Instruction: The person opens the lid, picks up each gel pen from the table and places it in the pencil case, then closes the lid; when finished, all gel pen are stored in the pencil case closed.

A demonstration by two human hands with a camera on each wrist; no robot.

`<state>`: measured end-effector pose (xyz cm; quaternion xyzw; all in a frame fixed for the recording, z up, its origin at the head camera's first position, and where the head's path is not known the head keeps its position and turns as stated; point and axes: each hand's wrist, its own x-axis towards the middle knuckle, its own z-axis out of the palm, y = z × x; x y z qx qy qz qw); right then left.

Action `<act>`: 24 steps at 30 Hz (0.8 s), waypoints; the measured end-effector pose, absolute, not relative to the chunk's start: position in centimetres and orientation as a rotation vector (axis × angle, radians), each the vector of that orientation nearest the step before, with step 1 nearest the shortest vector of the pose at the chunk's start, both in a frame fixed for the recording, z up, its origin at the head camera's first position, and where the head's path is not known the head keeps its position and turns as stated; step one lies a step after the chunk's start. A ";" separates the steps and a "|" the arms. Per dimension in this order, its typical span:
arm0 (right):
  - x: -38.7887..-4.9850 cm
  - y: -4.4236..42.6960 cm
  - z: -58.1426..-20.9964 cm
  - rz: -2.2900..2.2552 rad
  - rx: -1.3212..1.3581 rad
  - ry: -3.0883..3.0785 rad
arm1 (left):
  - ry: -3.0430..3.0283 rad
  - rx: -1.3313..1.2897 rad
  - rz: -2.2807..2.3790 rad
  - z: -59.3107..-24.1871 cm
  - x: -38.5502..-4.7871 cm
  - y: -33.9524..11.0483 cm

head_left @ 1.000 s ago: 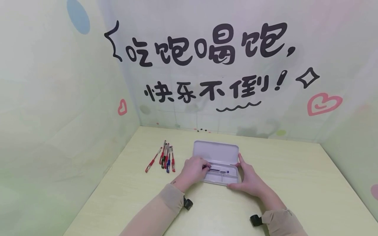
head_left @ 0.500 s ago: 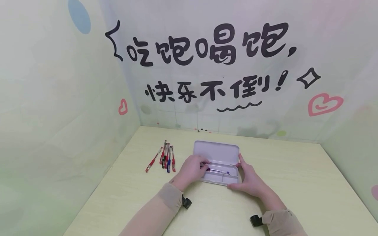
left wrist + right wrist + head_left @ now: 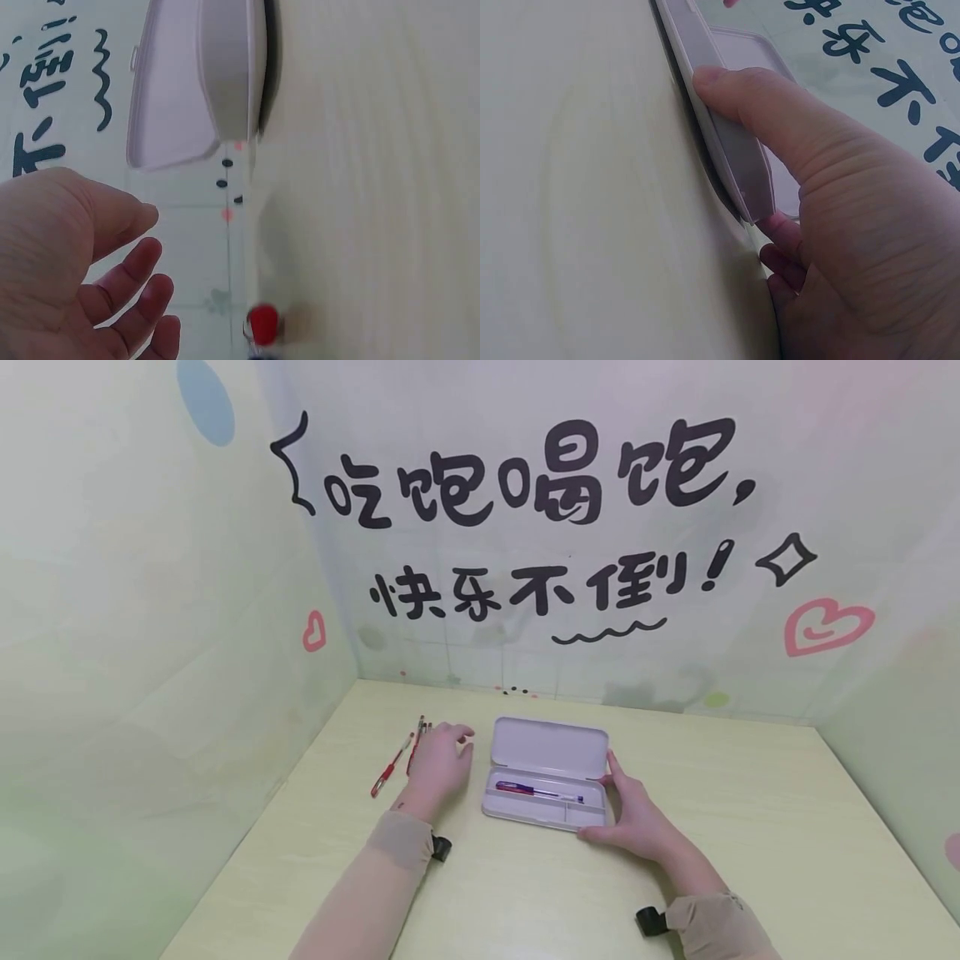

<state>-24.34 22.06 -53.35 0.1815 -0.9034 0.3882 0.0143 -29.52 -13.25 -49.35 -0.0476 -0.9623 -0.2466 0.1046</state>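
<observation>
Head view: the left hand [image 3: 441,767] is over the left part of the worktop [image 3: 540,893], fingers loosely bent with a narrow gap between thumb and fingertips, holding nothing. The right hand [image 3: 633,814] holds the right end of the pencil case [image 3: 525,807], thumb at the near edge, fingers towards the far side.

The case lies open between the two hands, its one lid [image 3: 550,748] raised at the far side. Inside are three compartments: a long one along the far side and two along the near side, the left longer than the right. In the far one lie one blue pen [image 3: 513,787] and, as far as the overlap lets me tell, one red pen.

Left of the left hand, a slanted red pen [image 3: 387,773] lies apart. Just right of it, more pens [image 3: 416,745] are partly hidden by that hand, so I cannot count them. Two rows of dark lettering [image 3: 570,485] mark the far wall.
</observation>
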 end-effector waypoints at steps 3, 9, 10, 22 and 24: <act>-24.3 22.1 -53.3 1.207 0.569 -2.812 | -2.825 -0.038 -0.677 -49.1 -29.7 -15.0; -24.2 22.1 -53.2 1.207 0.562 -2.821 | -2.835 0.155 -0.645 -49.4 -30.3 -18.3; -24.2 22.1 -53.2 1.206 0.559 -2.825 | -2.850 0.193 -0.648 -49.5 -30.4 -18.9; -24.3 22.0 -53.4 1.190 0.567 -2.822 | -2.980 0.471 -0.701 -50.1 -30.5 -22.4; -24.2 21.9 -53.3 1.195 0.564 -2.822 | -3.001 0.486 -0.715 -50.0 -30.4 -22.5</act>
